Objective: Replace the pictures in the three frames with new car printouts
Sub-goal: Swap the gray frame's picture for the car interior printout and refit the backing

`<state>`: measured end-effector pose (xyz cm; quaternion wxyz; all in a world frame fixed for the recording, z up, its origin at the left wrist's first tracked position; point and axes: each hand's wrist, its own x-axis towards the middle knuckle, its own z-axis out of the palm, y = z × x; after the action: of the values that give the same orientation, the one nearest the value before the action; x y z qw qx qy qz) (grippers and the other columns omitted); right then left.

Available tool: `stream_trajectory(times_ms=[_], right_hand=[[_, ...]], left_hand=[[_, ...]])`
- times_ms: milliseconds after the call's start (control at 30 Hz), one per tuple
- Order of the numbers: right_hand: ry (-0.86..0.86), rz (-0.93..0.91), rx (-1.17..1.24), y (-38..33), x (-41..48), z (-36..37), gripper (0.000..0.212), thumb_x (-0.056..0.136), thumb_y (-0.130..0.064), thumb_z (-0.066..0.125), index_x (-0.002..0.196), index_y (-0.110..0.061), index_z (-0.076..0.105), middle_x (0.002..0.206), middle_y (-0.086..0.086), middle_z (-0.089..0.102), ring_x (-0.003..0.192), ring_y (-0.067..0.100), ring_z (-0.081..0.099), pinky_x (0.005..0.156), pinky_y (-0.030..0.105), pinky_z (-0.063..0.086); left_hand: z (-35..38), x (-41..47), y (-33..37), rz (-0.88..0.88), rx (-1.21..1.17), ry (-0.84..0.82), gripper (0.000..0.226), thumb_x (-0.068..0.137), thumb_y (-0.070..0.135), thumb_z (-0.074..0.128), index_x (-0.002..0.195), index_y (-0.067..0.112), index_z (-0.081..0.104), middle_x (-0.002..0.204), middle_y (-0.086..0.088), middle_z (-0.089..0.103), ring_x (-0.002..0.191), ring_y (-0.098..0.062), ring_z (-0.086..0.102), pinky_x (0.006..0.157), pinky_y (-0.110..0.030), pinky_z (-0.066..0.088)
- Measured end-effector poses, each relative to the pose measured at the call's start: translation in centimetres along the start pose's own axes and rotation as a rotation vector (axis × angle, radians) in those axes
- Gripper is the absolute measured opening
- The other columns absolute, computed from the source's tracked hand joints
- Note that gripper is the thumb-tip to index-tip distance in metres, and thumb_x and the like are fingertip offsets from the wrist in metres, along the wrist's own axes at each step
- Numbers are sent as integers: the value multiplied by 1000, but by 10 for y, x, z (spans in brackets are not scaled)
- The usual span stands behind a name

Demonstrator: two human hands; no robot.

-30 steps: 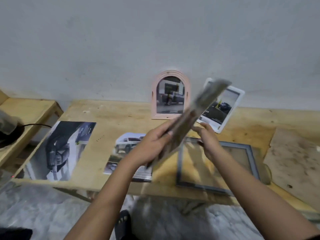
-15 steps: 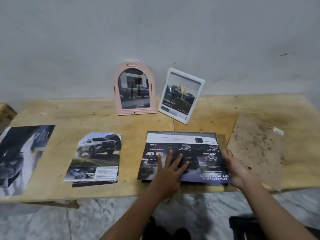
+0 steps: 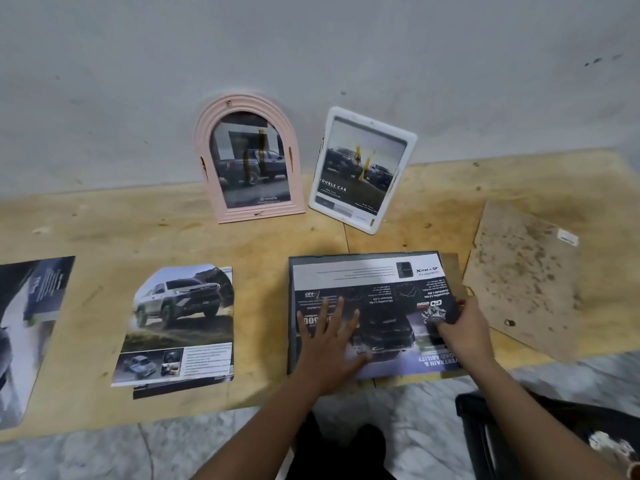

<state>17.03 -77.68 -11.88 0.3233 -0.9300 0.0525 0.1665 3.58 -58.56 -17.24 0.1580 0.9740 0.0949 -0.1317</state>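
- Wooden table (image 3: 121,230) against a grey wall
- Grey frame (image 3: 346,258) lies flat at the near edge, a dark car printout (image 3: 377,282) spread on it
- SUV printout (image 3: 180,320) lies left of it
- Pink arched frame (image 3: 244,101) and white frame (image 3: 410,139) stand at the wall
- Left hand (image 3: 329,341) presses the dark sheet, fingers spread flat
- Right hand (image 3: 464,330) pinches its right edge, fingers curled
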Motion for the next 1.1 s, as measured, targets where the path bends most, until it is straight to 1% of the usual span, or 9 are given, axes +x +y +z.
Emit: stream_trajectory(times_ms=[100, 200, 367, 433, 533, 600, 733, 900, 1100], right_hand=[[37, -81, -175, 5, -1, 6, 44, 74, -13, 74, 107, -6, 46, 103, 11, 53, 95, 28, 52, 74, 39, 48], [48, -131, -258, 7, -2, 9, 47, 75, -19, 74, 110, -4, 45, 112, 13, 49, 103, 30, 50, 76, 41, 49], [7, -197, -284, 18, 6, 8, 52, 75, -25, 75, 113, -5, 46, 115, 16, 47, 108, 32, 46, 81, 40, 46], [5, -239, -242, 21, 11, 3, 51, 76, -28, 75, 111, -5, 47, 110, 14, 46, 102, 30, 48, 78, 36, 46], [30, -306, -151, 28, 26, -20, 38, 83, -30, 67, 108, -7, 49, 107, 8, 45, 98, 25, 47, 74, 31, 43], [77, -325, -117, 37, 47, -46, 32, 85, -24, 64, 108, -6, 52, 107, 10, 47, 98, 27, 48, 75, 34, 44], [200, -231, 86, 70, 98, -122, 13, 87, -4, 57, 100, -5, 55, 102, 12, 49, 93, 29, 48, 70, 29, 39], [-19, 142, 103, 118, 136, -184, 18, 88, -12, 60, 99, -4, 48, 108, 19, 55, 86, 27, 48, 62, 32, 34], [-216, 284, 158, 142, 137, -181, 42, 89, -20, 57, 124, -5, 39, 113, 12, 50, 80, 19, 47, 52, 24, 36]], left_hand=[[-5, 6, -7, 1, 45, 41, 85, 75, 80, 9, 147, 37, 3, 154, 2, -18, 142, -33, -17, 99, -56, -28], [-9, 12, -13, 6, 78, -58, 84, 75, 79, 8, 146, 38, -6, 153, 4, -25, 139, -26, -28, 100, -59, -30], [-16, 15, -7, -52, 38, -17, 78, 76, 68, 17, 147, 36, 18, 158, 4, -3, 142, -18, -19, 100, -54, -27], [-20, 18, 9, -117, 45, -17, 76, 75, 59, 23, 142, 26, 37, 156, -4, 18, 146, -26, 7, 107, -61, -10], [-26, 38, 43, -115, -22, 120, 53, 77, 34, 45, 121, 8, 58, 135, -15, 50, 127, -35, 47, 95, -61, 43], [-36, 61, 78, -93, -175, 209, 47, 83, 18, 52, 128, 5, 51, 140, -14, 43, 130, -31, 41, 108, -45, 36], [-53, 119, 157, -47, -422, 230, 44, 87, 5, 48, 131, 6, 44, 134, -8, 40, 123, -22, 39, 102, -25, 32], [-51, 191, 224, -31, -452, 119, 33, 95, 19, 47, 124, 4, 47, 127, -11, 42, 117, -26, 41, 94, -32, 37], [-33, 233, 241, -259, -473, -42, 52, 94, 47, 44, 129, 10, 42, 129, -14, 40, 119, -32, 40, 97, -41, 39]])
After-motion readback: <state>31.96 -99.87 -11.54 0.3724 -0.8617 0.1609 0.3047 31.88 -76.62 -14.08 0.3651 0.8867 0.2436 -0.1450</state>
